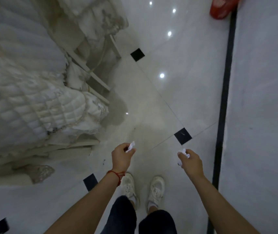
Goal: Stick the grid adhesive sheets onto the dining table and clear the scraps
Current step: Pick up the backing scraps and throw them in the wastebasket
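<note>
I am standing on a glossy tiled floor and looking down. My left hand (pixel 122 156) is closed around a small white paper scrap (pixel 130 146) that sticks out past the fingers. My right hand (pixel 189 162) is closed around another crumpled white scrap (pixel 184 152). Both hands are held out in front of me at about waist height, above my white shoes (pixel 143 188). The dining table and the grid adhesive sheets are not in view.
A heap of white quilted bedding (pixel 30 98) over white frames fills the left side. A red bag (pixel 221 7) sits on the floor at the top right. A black floor strip (pixel 224 98) runs along the right, with grey flooring beyond it.
</note>
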`<state>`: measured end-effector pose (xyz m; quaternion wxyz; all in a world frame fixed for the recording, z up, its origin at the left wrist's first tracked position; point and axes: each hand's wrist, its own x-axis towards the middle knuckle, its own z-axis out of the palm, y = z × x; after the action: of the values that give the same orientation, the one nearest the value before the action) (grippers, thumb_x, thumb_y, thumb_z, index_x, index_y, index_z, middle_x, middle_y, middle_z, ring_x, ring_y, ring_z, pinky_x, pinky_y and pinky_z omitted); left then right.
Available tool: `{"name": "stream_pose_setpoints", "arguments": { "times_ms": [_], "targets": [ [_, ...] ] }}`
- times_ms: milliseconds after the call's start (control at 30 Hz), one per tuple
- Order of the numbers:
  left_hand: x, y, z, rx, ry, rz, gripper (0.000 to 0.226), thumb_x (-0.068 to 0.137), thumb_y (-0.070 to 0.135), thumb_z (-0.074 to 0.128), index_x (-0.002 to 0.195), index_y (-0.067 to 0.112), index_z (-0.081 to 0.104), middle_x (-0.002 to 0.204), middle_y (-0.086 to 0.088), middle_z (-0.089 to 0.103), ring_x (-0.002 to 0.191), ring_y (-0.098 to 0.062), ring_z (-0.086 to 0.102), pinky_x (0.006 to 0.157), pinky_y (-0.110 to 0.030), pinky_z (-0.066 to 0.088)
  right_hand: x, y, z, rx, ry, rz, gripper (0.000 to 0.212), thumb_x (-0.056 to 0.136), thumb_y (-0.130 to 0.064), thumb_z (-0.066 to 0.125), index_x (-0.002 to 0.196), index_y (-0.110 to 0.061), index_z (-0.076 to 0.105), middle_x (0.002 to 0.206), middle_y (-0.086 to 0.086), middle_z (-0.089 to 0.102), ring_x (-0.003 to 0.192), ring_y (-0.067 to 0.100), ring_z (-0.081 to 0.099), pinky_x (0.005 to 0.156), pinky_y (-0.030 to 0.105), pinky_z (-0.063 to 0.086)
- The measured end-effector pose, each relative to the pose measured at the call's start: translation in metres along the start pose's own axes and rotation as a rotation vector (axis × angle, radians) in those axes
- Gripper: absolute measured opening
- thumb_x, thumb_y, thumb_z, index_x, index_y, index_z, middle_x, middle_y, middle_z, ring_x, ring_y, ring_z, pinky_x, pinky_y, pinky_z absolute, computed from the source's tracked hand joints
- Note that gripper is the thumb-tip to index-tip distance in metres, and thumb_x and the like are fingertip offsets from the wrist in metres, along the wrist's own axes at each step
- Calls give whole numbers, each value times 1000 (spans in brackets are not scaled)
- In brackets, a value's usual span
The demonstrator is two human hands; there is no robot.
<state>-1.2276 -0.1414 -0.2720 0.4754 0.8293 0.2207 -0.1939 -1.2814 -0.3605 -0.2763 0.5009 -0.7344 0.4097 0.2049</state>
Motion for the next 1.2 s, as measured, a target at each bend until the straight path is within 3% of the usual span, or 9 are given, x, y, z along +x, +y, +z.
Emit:
{"name": "stream_pose_setpoints", "arguments": {
  "times_ms": [167,267,367,467,567,633,767,1000,1200],
  "targets": [
    [-18,68,-22,6,-56,34,12,78,7,68,69,1,64,64,-9,58,66,-20,56,67,-32,48,-46,-31,-39,79,47,62,31,92,-17,50,64,-4,53,60,4,57,69,27,58,64,29,39],
    [-14,99,-35,8,-100,53,20,82,14,66,68,0,63,64,-10,56,67,-21,56,70,-39,52,-56,-51,-55,140,88,120,21,89,-14,54,74,2,58,64,6,58,73,28,57,76,37,46],
    [0,123,-48,6,-131,51,26,84,14,64,64,-1,60,58,-7,51,64,-19,52,72,-47,54,-55,-74,-68,188,106,165,25,88,-12,56,87,13,60,75,16,60,76,29,57,81,45,49],
    [24,145,-61,-21,-156,24,41,88,20,61,51,14,43,49,5,40,58,-17,43,67,-42,53,-39,-106,-86,239,136,184,23,89,-10,55,89,12,61,78,16,60,71,28,57,71,40,50],
    [55,168,-71,-9,-205,8,33,90,26,58,62,9,50,62,-7,43,64,-17,45,68,-41,51,-18,-145,-110,319,153,197,11,89,-10,56,90,0,61,83,14,58,69,24,54,55,25,50],
    [81,188,-72,12,-192,-11,36,89,28,58,61,6,53,59,-8,46,62,-17,48,69,-45,53,-1,-167,-126,323,170,205,11,90,-9,56,92,1,61,83,15,58,68,25,53,53,24,49],
    [135,254,-60,27,-209,46,42,89,31,57,52,14,49,52,-1,47,60,-18,49,67,-40,48,34,-206,-148,267,198,224,15,89,-10,54,78,-1,57,78,18,57,71,28,54,60,28,45],
    [219,385,-2,84,-253,246,51,92,26,56,43,25,38,43,7,39,55,-19,46,68,-54,53,99,-257,-188,282,233,280,26,88,-12,55,64,-5,52,66,14,56,62,24,54,58,28,43],
    [271,458,43,79,-191,188,48,91,18,56,50,16,31,51,-3,27,49,-18,38,74,-53,54,189,-330,-247,272,207,219,31,88,-11,55,57,-5,51,59,10,56,61,24,53,67,34,43]
  ]
}}
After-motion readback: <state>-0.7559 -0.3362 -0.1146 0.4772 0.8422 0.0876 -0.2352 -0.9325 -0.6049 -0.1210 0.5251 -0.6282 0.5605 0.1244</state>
